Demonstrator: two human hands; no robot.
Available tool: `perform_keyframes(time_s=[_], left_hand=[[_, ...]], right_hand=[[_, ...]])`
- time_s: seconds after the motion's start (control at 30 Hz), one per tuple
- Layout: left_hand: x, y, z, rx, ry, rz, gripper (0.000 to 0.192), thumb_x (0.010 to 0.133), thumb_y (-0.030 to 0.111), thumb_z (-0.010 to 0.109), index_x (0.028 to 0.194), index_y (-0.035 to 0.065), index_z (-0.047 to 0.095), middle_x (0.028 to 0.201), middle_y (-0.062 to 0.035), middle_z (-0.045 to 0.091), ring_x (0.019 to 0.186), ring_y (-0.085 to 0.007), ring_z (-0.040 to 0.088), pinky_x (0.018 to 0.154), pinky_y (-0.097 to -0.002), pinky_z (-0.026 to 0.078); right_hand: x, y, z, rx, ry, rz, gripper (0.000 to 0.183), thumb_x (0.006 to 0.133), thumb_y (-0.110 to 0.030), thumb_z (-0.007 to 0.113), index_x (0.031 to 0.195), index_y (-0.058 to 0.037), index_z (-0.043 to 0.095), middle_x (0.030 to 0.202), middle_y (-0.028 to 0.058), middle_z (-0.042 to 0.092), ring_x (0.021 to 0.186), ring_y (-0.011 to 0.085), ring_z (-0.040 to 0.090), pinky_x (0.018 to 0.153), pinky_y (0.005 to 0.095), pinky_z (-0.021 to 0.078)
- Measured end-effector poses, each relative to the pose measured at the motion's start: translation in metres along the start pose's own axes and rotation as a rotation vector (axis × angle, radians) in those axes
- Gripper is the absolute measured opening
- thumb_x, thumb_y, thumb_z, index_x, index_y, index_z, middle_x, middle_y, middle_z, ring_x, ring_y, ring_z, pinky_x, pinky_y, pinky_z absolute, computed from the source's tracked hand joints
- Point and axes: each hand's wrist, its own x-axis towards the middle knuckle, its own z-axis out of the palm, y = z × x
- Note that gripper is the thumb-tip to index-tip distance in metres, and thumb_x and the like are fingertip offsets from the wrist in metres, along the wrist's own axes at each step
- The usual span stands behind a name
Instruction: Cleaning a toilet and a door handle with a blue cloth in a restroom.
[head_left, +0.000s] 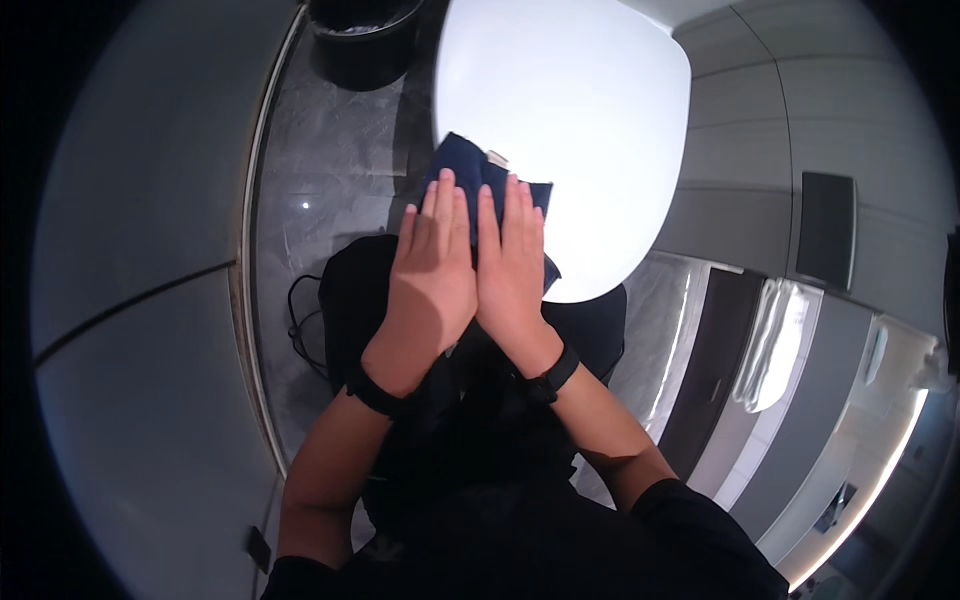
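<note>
A dark blue cloth (459, 159) with a small pale tag lies over the left front edge of a white toilet lid (570, 120). My left hand (435, 266) and my right hand (512, 262) are side by side, palms down on the cloth, fingers extended and pointing away from me. The heels of the hands touch or nearly touch. A corner of the cloth shows beyond the right hand's fingers and another beside its palm. What lies beneath the palms is hidden. Each wrist wears a black band.
A black waste bin (364, 56) stands on the grey marbled floor (330, 142) at the upper left. A dark cable (296, 330) lies left of my knees. A dark panel (825, 229) is on the tiled wall at right, above a hanging white towel (772, 345). A pale wall borders the left.
</note>
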Motion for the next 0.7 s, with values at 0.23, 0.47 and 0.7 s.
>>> perform_keyframes(time_s=[0.23,0.47,0.7], left_hand=[[0.001,-0.009,-0.002,-0.01,-0.071,0.102,0.061,0.085,-0.001,0.048,0.142,-0.011,0.029,0.151,-0.0305,0.027,0.138,-0.0422,0.033,0.114,-0.0524,0.025],[0.002,-0.019,-0.017,-0.034,-0.05,0.204,0.057,0.082,0.0,0.052,0.138,-0.0088,0.04,0.148,-0.0294,0.032,0.138,-0.0428,0.034,0.113,-0.0525,0.029],[0.007,-0.022,-0.017,0.016,-0.135,0.211,0.059,0.084,0.005,0.057,0.137,-0.0117,0.039,0.148,-0.0292,0.032,0.139,-0.0424,0.033,0.113,-0.0501,0.029]], right_hand=[[-0.004,0.008,0.0,0.111,0.101,0.004,0.065,0.082,-0.01,0.064,0.142,-0.0025,0.04,0.15,0.0264,0.03,0.139,0.0421,0.031,0.113,0.0527,0.0273],[-0.005,0.01,-0.011,0.16,0.091,-0.029,0.068,0.08,-0.011,0.069,0.141,-0.0036,0.041,0.147,0.023,0.034,0.136,0.0411,0.036,0.11,0.051,0.0335],[-0.006,0.019,-0.011,0.145,0.012,-0.019,0.068,0.081,-0.023,0.072,0.14,-0.0045,0.043,0.147,0.0217,0.035,0.136,0.0391,0.037,0.11,0.0499,0.0343]])
